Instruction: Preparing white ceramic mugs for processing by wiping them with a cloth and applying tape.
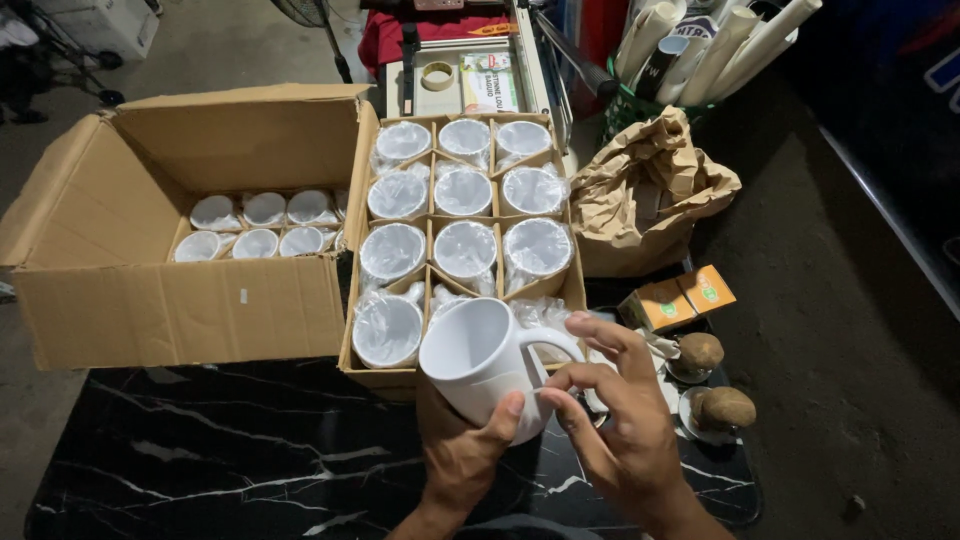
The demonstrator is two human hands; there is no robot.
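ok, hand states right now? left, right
Left hand: closed on the white mug, gripping its body from below.
Right hand: fingers on the mug's handle, loosely curled.

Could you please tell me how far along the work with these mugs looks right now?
One bare white mug is out of its wrap, held by the left hand, with the right hand at its handle. The divided tray holds ten wrapped mugs, and more sit in the open cardboard box.

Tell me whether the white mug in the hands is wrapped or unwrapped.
Unwrapped: the white mug is bare in the left hand, while the mugs in the divided box sit in clear plastic.
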